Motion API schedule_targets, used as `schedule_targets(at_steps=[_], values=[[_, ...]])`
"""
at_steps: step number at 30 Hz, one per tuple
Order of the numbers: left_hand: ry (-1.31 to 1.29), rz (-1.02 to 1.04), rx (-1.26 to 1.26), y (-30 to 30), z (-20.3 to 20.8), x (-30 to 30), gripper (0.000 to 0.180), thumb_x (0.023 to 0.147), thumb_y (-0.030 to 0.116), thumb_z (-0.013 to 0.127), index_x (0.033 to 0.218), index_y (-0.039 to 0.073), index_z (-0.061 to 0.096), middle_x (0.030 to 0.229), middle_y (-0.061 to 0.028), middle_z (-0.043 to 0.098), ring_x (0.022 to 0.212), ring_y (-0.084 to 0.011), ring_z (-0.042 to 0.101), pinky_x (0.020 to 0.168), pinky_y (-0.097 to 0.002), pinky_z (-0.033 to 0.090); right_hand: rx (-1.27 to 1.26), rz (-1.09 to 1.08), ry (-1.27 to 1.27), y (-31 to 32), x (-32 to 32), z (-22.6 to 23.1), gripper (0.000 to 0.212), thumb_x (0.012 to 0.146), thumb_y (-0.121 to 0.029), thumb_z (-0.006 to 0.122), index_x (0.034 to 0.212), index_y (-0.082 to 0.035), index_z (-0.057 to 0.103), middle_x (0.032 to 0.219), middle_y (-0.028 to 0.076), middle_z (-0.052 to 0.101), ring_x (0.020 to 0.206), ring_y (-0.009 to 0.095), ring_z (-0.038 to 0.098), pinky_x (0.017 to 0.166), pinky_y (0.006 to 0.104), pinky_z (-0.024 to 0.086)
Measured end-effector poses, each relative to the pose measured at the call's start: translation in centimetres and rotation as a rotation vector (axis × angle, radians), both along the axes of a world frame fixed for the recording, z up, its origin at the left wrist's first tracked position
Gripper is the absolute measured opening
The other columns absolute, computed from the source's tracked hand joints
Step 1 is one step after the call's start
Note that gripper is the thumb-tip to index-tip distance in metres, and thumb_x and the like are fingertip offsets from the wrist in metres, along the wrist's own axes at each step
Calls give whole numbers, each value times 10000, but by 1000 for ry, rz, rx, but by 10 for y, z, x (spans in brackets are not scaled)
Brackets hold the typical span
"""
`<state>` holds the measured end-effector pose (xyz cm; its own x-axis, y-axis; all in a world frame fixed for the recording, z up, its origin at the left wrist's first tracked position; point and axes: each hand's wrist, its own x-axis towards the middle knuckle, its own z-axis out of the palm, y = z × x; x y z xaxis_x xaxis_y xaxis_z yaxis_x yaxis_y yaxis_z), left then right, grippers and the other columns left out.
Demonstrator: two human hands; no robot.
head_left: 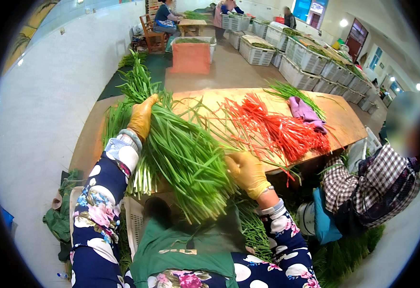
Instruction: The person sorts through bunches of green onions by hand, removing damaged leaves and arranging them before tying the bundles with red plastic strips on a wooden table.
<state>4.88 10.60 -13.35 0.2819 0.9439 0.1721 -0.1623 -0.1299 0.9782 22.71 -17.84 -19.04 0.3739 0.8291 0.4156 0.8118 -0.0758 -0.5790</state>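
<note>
A large bunch of long green garlic chives [186, 149] lies slantwise across the near left of the wooden table and hangs over its front edge. My left hand [142, 117], in a yellow-orange rubber glove, is closed on the upper left part of this bunch. Against the bunch's right side rests my right hand [249, 174], gloved alike, its fingers curled in. Whatever those fingers may hold is hidden. Under the bunch, by my left forearm, show pale stalk ends [143, 180] of more chives.
Red plastic ties [277, 125] are heaped on the wooden table [342, 117], beside a purple cloth [307, 114] and more chives. A co-worker in a checked sleeve [339, 185] sits close on my right. White crates [300, 67] are stacked beyond; a wall [52, 110] runs along my left.
</note>
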Motion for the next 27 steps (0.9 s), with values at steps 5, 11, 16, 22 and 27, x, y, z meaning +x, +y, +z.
schedule_targets(at_steps=[5,11,16,22,27], values=[[-44,-119,-53,-14,6,5,335,843,349,658,833,16,689,761,-49,654,652,-158,590,639,-299,476,381,4,451,38,-6,-40,189,852,-120,646,988,4,690,841,44,609,754,137,565,686,272,458],[-33,-47,-28,-15,14,6,276,854,277,666,822,4,689,772,-53,655,649,-148,588,617,-286,482,347,100,1215,-34,-26,6,209,938,-121,566,1050,3,691,741,-24,597,649,53,505,606,194,389],[32,-100,-54,5,3,-1,271,873,305,665,889,37,699,837,-36,678,768,-140,603,734,-284,488,123,-37,1065,-153,7,22,217,937,-146,591,1050,2,700,971,50,718,629,32,518,584,184,438],[39,-214,-18,-10,8,-5,262,846,322,669,835,61,688,784,-57,657,665,-163,600,641,-297,492,-211,-110,1083,-266,31,23,230,916,-104,583,1045,58,684,996,104,713,626,47,531,569,202,444],[63,-78,-123,-9,15,0,254,875,318,643,828,71,680,757,-37,652,602,-140,586,576,-272,488,-203,-349,1151,-301,68,-92,226,909,-133,594,1006,35,709,819,28,683,578,38,484,534,197,401]])
